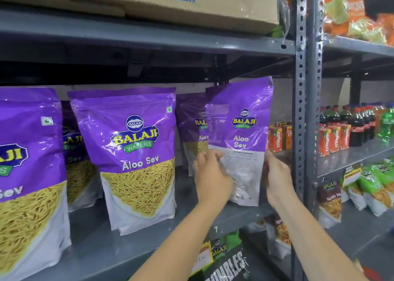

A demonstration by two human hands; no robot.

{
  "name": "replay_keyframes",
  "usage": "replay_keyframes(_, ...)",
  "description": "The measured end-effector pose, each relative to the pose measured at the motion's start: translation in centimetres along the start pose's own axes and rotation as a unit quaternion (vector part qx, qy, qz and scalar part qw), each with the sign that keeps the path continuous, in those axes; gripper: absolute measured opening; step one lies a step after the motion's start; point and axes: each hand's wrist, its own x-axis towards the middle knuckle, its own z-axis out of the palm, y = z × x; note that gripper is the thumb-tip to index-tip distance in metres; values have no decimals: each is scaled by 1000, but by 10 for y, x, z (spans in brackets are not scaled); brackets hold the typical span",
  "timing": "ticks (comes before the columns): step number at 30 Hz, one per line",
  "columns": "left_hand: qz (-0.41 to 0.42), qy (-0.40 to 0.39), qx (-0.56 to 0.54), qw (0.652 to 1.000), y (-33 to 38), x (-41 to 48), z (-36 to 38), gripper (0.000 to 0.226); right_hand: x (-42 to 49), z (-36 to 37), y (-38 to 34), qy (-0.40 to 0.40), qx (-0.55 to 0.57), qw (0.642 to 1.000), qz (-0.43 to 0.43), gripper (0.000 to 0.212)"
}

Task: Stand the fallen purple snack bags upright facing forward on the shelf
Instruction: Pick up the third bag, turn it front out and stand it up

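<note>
I hold a purple Aloo Sev bag point(242, 131) upright at the right end of the grey shelf point(100, 246), its printed back side toward me. My left hand point(211, 174) grips its lower left edge and my right hand point(277, 178) grips its lower right edge. Its base looks just above the shelf board. Two purple bags stand upright facing forward: one in the middle point(134, 157) and one at the far left point(27, 178). More purple bags point(191, 127) stand behind them, partly hidden.
A perforated grey upright post point(300, 110) stands just right of the held bag. A cardboard box point(170, 1) sits on the shelf above. Juice cartons point(332, 140) and bottles point(360, 125) fill the right-hand rack. Green and brown snack bags point(373, 186) lie lower down.
</note>
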Motion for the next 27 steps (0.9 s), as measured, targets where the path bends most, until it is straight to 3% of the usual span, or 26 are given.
replay_keyframes(4, -59, -5, -74, 995, -7, 7, -1, 28, -25, 11, 6, -3, -80, 988, -132, 10)
replay_keyframes(7, -116, -30, -213, 970, -3, 12, -5, 56, -39, 26, 8, -11, -43, 994, -105, 44)
replay_keyframes(9, -125, -4, -257, 958, -4, 13, -8, 73, -44, 34, 7, -30, -71, 993, -92, 43)
replay_keyframes(12, -66, 64, -254, 963, -11, 10, -16, 75, -41, 32, 5, -33, -96, 987, -125, 12)
replay_keyframes(14, -19, 61, -187, 980, -16, 5, -17, 71, -34, 24, 4, -17, -97, 983, -157, 21)
replay_keyframes(17, 10, 17, -124, 992, -22, 2, -11, 52, -19, 14, 2, 4, -106, 983, -147, 13)
replay_keyframes(21, -80, -49, -280, 955, -35, 18, -21, 24, 5, -1, 10, -141, -153, 977, -48, 89)
replay_keyframes(23, -104, -51, -275, 954, -42, 25, -24, 20, 9, -3, 16, -219, -178, 959, -23, 107)
replay_keyframes(25, -130, -14, -256, 958, -44, 30, -22, 20, 10, -2, 23, -238, -210, 947, -40, 93)
replay_keyframes(27, -143, 8, -232, 962, -46, 31, -17, 25, 11, 0, 28, -227, -230, 943, -81, 59)
